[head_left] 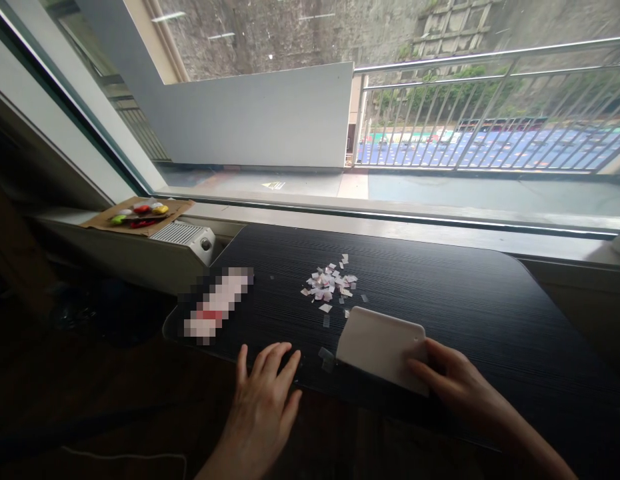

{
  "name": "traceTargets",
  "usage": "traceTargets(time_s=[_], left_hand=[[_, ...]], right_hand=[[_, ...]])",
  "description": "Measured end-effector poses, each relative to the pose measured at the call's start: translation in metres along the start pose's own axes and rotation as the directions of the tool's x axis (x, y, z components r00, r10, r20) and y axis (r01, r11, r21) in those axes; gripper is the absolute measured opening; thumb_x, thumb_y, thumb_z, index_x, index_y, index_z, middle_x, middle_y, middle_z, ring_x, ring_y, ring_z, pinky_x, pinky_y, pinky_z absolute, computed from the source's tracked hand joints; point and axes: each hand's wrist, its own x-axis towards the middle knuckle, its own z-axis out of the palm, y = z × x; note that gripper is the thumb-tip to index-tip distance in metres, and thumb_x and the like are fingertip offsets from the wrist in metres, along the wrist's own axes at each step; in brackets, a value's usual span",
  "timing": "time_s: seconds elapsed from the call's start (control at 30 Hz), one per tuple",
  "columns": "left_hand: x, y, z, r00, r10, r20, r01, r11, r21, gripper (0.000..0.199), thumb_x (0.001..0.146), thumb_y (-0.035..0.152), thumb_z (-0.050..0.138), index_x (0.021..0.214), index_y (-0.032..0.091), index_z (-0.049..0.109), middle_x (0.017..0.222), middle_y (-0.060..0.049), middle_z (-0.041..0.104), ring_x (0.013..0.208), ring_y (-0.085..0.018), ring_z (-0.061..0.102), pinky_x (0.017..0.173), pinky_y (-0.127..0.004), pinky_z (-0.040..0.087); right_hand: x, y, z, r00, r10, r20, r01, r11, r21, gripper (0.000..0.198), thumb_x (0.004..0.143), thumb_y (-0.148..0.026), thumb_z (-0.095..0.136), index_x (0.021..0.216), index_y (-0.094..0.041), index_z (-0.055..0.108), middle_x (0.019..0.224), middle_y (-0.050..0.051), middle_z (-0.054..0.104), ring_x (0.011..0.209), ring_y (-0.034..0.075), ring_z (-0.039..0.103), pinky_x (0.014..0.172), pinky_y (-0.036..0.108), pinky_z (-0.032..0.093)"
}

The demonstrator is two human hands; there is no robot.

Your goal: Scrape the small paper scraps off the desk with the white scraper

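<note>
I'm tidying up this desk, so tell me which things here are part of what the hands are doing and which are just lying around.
In use:
- white scraper, held by the right hand
- pile of small paper scraps
- clear scrap beside the scraper
- left hand, flat on the black table edge

Lying about:
- blurred white object
- cardboard with coloured pieces
- white heater

- No text, brand or number can be read anywhere in the view.
- The pink-and-white item (218, 304) on the bench (465, 300) is blurred out, so nothing on it can be read.
- A small yellow mark (273, 185) on the balcony floor outside is too small to make out.
</note>
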Motion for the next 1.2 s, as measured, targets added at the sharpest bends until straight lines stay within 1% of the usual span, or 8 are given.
traceTargets(time_s=[0.13,0.27,0.43,0.53,0.8,0.97,1.07,1.2], left_hand=[[-0.001,0.001,0.0,1.0,-0.009,0.004,0.009,1.0,-0.004,0.048,0.08,0.011,0.048,0.127,0.022,0.053,0.125,-0.011,0.058,0.116,-0.029,0.054,0.101,-0.067,0.03],[-0.002,0.001,-0.001,1.0,-0.017,0.004,0.017,1.0,-0.01,0.049,0.079,0.011,0.049,0.126,0.023,0.053,0.125,-0.01,0.059,0.116,-0.028,0.054,0.105,-0.065,0.028],[-0.001,0.001,-0.001,0.999,-0.02,0.028,0.021,1.0,-0.02,0.05,0.08,0.008,0.046,0.127,0.023,0.052,0.127,-0.011,0.058,0.117,-0.028,0.053,0.101,-0.068,0.03],[0.0,0.002,-0.002,0.999,-0.024,0.035,0.025,0.999,-0.024,0.051,0.079,0.007,0.045,0.127,0.022,0.052,0.127,-0.011,0.058,0.118,-0.028,0.053,0.101,-0.068,0.03],[-0.001,0.003,-0.004,0.996,-0.06,0.066,0.065,0.996,-0.067,0.051,0.08,0.008,0.045,0.127,0.025,0.052,0.128,-0.01,0.057,0.12,-0.027,0.051,0.104,-0.068,0.027],[0.0,0.003,-0.005,0.996,-0.071,0.063,0.076,0.993,-0.089,0.051,0.08,0.007,0.046,0.127,0.025,0.053,0.129,-0.009,0.057,0.121,-0.026,0.05,0.106,-0.066,0.025],[0.0,0.004,-0.005,0.997,-0.061,0.052,0.065,0.994,-0.086,0.051,0.08,0.006,0.046,0.127,0.024,0.053,0.129,-0.009,0.057,0.12,-0.025,0.05,0.107,-0.064,0.024],[0.0,0.004,-0.006,0.997,-0.061,0.048,0.064,0.995,-0.079,0.05,0.08,0.007,0.046,0.127,0.024,0.053,0.128,-0.01,0.057,0.12,-0.026,0.051,0.107,-0.064,0.025]], right_hand=[[0.0,-0.002,0.004,0.996,0.015,0.091,-0.022,0.997,0.076,0.026,0.077,-0.039,0.058,0.083,-0.015,0.067,0.082,0.007,0.071,0.078,0.025,0.064,0.066,0.031,0.051],[0.001,-0.003,0.006,0.995,0.02,0.098,-0.03,0.994,0.102,0.026,0.078,-0.038,0.059,0.085,-0.015,0.067,0.082,0.007,0.071,0.081,0.026,0.065,0.068,0.032,0.052],[-0.006,-0.013,0.013,0.985,0.043,0.17,-0.076,0.978,0.192,0.032,0.076,-0.039,0.062,0.095,-0.014,0.069,0.087,0.008,0.073,0.084,0.027,0.066,0.068,0.032,0.052],[-0.013,-0.018,0.013,0.986,0.055,0.158,-0.093,0.965,0.243,0.036,0.074,-0.04,0.064,0.097,-0.014,0.07,0.085,0.006,0.074,0.083,0.027,0.067,0.068,0.031,0.052],[-0.009,-0.011,0.014,0.984,0.015,0.179,-0.044,0.986,0.163,0.033,0.078,-0.042,0.059,0.094,-0.014,0.067,0.085,0.007,0.072,0.082,0.026,0.065,0.067,0.031,0.051],[-0.013,-0.019,0.024,0.992,-0.022,0.122,0.009,0.995,0.101,0.027,0.077,-0.039,0.057,0.084,-0.015,0.067,0.077,0.005,0.069,0.077,0.024,0.064,0.065,0.03,0.049],[-0.016,-0.023,0.024,0.991,-0.012,0.134,0.001,0.996,0.085,0.027,0.076,-0.038,0.057,0.085,-0.015,0.068,0.076,0.004,0.07,0.076,0.024,0.063,0.064,0.029,0.048],[-0.017,-0.024,0.022,0.996,-0.014,0.084,0.009,0.998,0.067,0.026,0.076,-0.039,0.057,0.084,-0.016,0.068,0.076,0.004,0.07,0.076,0.024,0.063,0.064,0.029,0.049]])
